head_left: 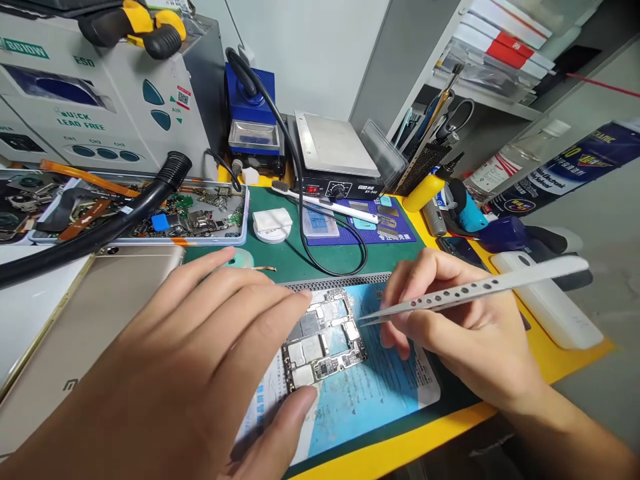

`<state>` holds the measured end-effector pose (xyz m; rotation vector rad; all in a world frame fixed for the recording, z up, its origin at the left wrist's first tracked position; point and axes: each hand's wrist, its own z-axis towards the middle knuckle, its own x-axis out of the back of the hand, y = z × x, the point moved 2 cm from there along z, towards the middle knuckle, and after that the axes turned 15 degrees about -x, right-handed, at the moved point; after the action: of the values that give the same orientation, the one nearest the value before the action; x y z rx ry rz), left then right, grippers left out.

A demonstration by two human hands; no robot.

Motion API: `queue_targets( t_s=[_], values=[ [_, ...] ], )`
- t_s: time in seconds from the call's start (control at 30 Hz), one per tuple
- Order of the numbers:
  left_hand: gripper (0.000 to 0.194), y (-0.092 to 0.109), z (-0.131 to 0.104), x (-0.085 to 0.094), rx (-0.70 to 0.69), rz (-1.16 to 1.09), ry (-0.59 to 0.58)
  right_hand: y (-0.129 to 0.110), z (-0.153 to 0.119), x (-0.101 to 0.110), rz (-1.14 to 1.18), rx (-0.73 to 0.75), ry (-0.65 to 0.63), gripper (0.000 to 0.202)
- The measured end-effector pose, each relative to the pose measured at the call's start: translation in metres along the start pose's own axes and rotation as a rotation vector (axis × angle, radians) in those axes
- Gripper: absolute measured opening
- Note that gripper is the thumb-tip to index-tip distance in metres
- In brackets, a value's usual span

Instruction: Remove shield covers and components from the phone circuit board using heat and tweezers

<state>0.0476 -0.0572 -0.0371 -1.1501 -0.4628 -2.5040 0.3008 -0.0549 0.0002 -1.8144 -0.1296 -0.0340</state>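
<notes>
A phone circuit board (325, 340) lies on a blue and white printed mat. My left hand (210, 347) reaches over the board's left side, fingers stretched and thumb apart. Its index fingertip is by the upper edge and its thumb by the lower left corner; whether they touch the board I cannot tell. In my right hand (465, 333) is a pair of metal tweezers (450, 293) with a row of holes, pinched between thumb and fingers. The tweezers' tips are slightly apart, close to the board's right edge.
Behind my left hand are a gold phone back (145, 260) and a tray of phone parts (215, 230), crossed by a black hose (125, 220). A hot-air station (125, 113), heating plate (337, 143) and toothbrush (340, 208) stand or lie farther back. Bottles (520, 153) line the right.
</notes>
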Motion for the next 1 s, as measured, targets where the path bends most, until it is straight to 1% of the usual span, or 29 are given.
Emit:
queue_targets(
  t_s=[0.07, 0.13, 0.2, 0.3, 0.43, 0.53, 0.67, 0.83, 1.0],
  values=[
    [0.038, 0.001, 0.0, 0.0, 0.044, -0.027, 0.031, 0.002, -0.001, 0.001, 0.014, -0.025, 0.022, 0.027],
    [0.037, 0.001, 0.001, 0.001, 0.054, -0.033, 0.038, 0.002, -0.001, 0.001, -0.005, -0.035, 0.023, 0.031],
    [0.038, 0.001, 0.002, 0.002, 0.023, -0.02, -0.003, 0.0, -0.001, 0.001, -0.027, 0.011, 0.005, 0.029],
    [0.043, -0.001, 0.002, 0.005, -0.034, -0.026, -0.061, -0.001, 0.0, 0.0, -0.014, 0.069, -0.004, 0.019],
    [0.043, -0.007, 0.002, 0.008, -0.065, -0.097, -0.063, 0.003, 0.003, -0.004, -0.02, 0.074, 0.006, 0.01],
    [0.04, -0.01, 0.005, 0.008, -0.086, -0.128, -0.078, 0.005, 0.004, -0.008, -0.035, 0.072, 0.036, 0.005],
    [0.035, -0.011, 0.008, 0.009, -0.093, -0.104, -0.092, 0.003, 0.006, -0.013, -0.038, 0.072, 0.031, 0.006],
    [0.036, -0.011, 0.009, 0.008, -0.092, -0.109, -0.1, -0.001, 0.006, -0.016, -0.057, 0.057, -0.001, 0.009],
    [0.037, -0.011, 0.008, 0.007, -0.089, -0.113, -0.097, -0.003, 0.005, -0.018, -0.072, 0.049, 0.014, 0.012]
  ],
)
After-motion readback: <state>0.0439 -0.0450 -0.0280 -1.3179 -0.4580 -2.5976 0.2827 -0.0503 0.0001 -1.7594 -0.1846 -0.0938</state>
